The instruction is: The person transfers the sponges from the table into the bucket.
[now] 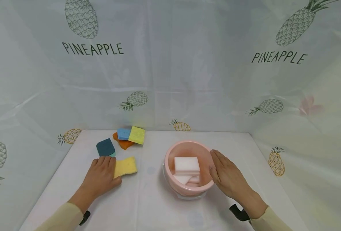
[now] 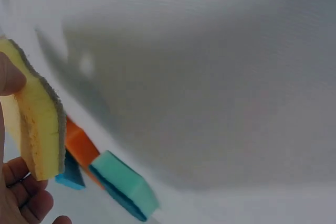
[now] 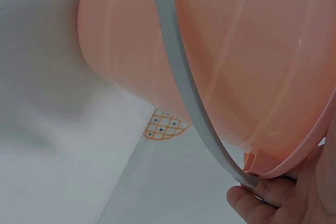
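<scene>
My left hand [image 1: 102,175] grips a yellow sponge [image 1: 125,166], low over the left half of the table. The left wrist view shows the sponge [image 2: 44,124] with a thin grey scouring layer, between thumb and fingers. Right of centre stands a pink bucket [image 1: 170,173] with several white sponges [image 1: 187,165] inside. At the bucket's right rim, my right hand [image 1: 231,176] holds on, thumb over the edge and fingers along the outside. In the right wrist view, the fingers [image 3: 249,205] lie by the rim, close to the end of the grey handle [image 3: 184,77].
Behind my left hand lies a mint sponge with a dark teal pad [image 1: 105,147]. Farther back sit a blue sponge [image 1: 123,134], a yellow-green one [image 1: 137,135] and an orange one [image 1: 125,144]. A pineapple-print sheet [image 1: 170,77] surrounds the white table [image 1: 147,205].
</scene>
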Available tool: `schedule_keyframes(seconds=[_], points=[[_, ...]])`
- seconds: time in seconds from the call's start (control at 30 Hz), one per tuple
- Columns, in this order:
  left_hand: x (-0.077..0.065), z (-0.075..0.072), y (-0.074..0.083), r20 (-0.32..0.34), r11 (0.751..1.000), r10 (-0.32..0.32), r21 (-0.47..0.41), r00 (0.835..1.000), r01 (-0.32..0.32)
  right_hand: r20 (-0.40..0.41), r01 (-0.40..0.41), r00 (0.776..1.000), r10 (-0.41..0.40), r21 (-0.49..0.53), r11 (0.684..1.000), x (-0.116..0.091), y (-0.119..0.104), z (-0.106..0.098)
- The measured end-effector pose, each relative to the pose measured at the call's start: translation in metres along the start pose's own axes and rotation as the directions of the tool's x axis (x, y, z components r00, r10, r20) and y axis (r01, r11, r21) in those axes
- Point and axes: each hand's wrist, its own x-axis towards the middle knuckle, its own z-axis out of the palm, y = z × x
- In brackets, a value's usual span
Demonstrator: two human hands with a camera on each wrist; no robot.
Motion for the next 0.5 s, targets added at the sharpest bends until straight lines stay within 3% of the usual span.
schedule_keyframes(seconds=[0.3, 0.5], points=[[0.030, -0.026, 0.020, -0.116, 0.998, 0.013, -0.065, 0.993, -0.021, -0.013, 0.006, 1.000, -0.006, -0.007, 1.000, 0.004, 0.000, -0.001], [0.051, -0.047, 0.037, -0.203, 0.991, 0.045, -0.113, 0.978, -0.069, -0.002, -0.006, 1.000, 0.006, 0.002, 1.000, 0.007, -0.001, -0.001]])
